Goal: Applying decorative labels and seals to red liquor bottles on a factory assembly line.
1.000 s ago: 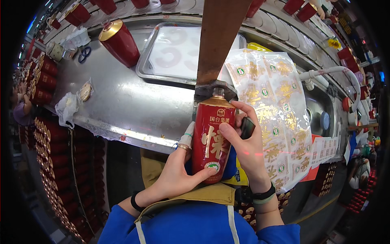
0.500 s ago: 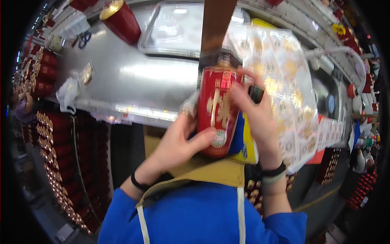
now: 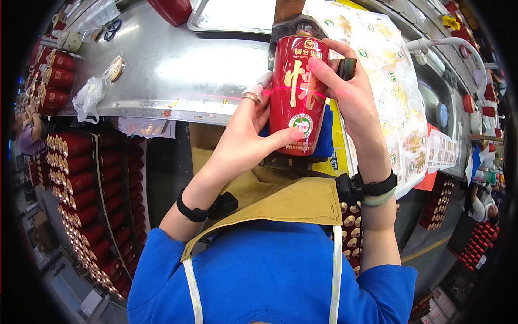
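Fingers: your left hand (image 3: 245, 146) wraps the lower left side of the red bottle (image 3: 297, 97), thumb pressed just beside the small round sticker (image 3: 302, 124) near its base; your right hand (image 3: 350, 97) lays its fingers flat down the bottle's right side.
Bottle: it stands upright at the near edge of the steel bench (image 3: 178, 70), its cap tucked under a metal fixture (image 3: 286, 27) that comes down from above, its base over a blue pad (image 3: 326, 135).
Change: a second ago your right fingers curled across the front, over the gold lettering; now they lie along the right flank, and the bottle fills more of the view.
Meaning: you look to be smoothing down the bottle's side rather than merely steadying it.
Laser: a thin red line crosses the bottle's middle and your fingers.
Right of bottle: a sheet of gold-printed labels (image 3: 388, 70) drapes over the bench's near edge.
Left edge: a crumpled plastic bag (image 3: 89, 97).
Below bench: rows of red bottles (image 3: 81, 178) in crates.
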The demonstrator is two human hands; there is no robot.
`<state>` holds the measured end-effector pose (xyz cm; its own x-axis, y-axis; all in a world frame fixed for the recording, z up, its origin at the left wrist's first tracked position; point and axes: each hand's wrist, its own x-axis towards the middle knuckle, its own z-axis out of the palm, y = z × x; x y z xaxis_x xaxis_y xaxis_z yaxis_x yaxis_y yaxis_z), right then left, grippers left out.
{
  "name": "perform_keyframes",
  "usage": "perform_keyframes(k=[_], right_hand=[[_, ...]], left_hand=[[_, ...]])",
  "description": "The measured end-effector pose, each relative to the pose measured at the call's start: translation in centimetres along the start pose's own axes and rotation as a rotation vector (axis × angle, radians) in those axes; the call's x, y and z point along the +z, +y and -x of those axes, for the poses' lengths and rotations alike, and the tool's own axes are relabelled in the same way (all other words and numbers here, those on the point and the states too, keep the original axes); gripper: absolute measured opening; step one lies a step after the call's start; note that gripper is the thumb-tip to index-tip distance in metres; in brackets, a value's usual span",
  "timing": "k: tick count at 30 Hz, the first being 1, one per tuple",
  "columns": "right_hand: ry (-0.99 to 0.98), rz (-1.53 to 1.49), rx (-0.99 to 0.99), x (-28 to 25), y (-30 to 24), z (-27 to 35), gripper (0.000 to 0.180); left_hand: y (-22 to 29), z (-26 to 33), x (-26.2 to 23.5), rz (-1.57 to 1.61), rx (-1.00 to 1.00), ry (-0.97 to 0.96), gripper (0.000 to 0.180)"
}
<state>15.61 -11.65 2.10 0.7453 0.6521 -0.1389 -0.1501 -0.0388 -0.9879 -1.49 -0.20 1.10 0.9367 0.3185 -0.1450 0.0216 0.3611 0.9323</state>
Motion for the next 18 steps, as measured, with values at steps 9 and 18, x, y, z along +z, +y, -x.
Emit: perform_keyframes(k=[9, 18], right_hand=[[0.039, -0.062, 0.002, 0.45, 0.09, -0.12, 0.062], [0.046, -0.069, -0.018, 0.40, 0.45, -0.12, 0.064]], left_hand=[[-0.21, 0.05, 0.01, 0.024, 0.000, 0.000, 0.102], [-0.44, 0.03, -0.03, 0.029, 0.036, -0.016, 0.105]])
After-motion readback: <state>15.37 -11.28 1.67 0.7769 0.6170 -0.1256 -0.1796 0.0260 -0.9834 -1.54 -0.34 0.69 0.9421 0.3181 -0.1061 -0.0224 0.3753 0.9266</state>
